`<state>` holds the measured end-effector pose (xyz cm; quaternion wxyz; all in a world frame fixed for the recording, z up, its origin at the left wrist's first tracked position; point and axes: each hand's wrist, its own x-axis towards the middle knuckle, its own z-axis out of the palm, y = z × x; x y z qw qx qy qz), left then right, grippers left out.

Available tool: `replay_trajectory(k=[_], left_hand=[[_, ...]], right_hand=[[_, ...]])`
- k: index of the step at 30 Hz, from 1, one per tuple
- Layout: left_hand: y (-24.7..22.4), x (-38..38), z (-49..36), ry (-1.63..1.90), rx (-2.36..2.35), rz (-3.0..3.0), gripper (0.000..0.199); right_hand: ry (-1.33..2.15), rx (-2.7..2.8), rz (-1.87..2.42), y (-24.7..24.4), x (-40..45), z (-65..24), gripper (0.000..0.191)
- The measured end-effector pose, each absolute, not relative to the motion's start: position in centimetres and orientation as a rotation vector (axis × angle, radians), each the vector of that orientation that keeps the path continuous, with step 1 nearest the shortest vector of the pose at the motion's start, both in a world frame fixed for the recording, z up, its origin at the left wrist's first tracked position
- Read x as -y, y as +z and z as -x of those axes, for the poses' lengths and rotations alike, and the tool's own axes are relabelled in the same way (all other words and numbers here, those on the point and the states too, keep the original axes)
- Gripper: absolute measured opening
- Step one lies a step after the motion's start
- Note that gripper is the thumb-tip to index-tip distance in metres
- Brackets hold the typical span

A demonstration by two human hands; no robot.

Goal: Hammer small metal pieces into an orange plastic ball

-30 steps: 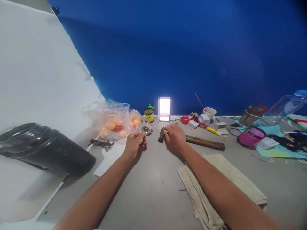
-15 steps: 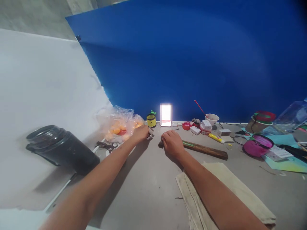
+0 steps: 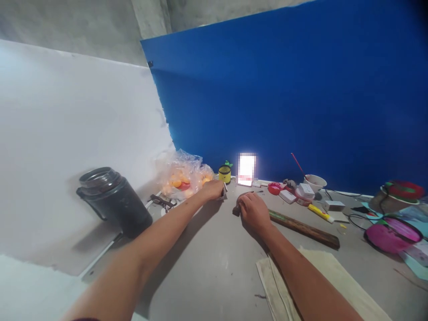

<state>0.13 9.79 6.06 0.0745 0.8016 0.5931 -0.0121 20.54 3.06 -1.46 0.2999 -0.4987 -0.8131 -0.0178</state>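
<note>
My left hand (image 3: 214,190) is closed on a small metal piece (image 3: 224,191) near the back of the grey table, in front of a clear plastic bag of orange fruit (image 3: 182,178). To its right, my right hand (image 3: 254,211) is wrapped round the left part of a dark wooden bar (image 3: 304,229) with a green mark, which lies on the table. The bar's left end (image 3: 236,210) sticks out past my fingers. A yellow mesh cup (image 3: 225,174) and a bright screen (image 3: 246,169) stand behind the hands.
A dark flask (image 3: 115,200) stands at the left. Folded beige cloth (image 3: 327,276) lies under my right forearm. At the right are a yellow tube (image 3: 320,213), a white cup (image 3: 315,182), small boxes (image 3: 305,191) and a pink mesh container (image 3: 391,234).
The view has turned left, so the objects appear farther right and slightly lower. Both hands keep their holds, with little visible movement relative to the table.
</note>
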Motion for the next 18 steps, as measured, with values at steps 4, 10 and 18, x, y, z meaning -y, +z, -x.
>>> replay_trajectory(k=[4,10,18], left_hand=[[6.0,-10.3,-0.3,-0.173,-1.809,-2.436,0.022],[6.3,-10.8,-0.2,-0.263,-1.768,-2.524,0.024],[6.7,-11.3,0.3,-0.276,-1.649,-2.600,0.018]], right_hand=[[-0.015,2.172,1.346,-1.3,-3.1,-20.4,0.013],[0.037,2.184,1.416,-0.6,-3.0,-20.2,0.012],[0.047,2.217,1.473,0.3,-2.9,-20.1,0.014]])
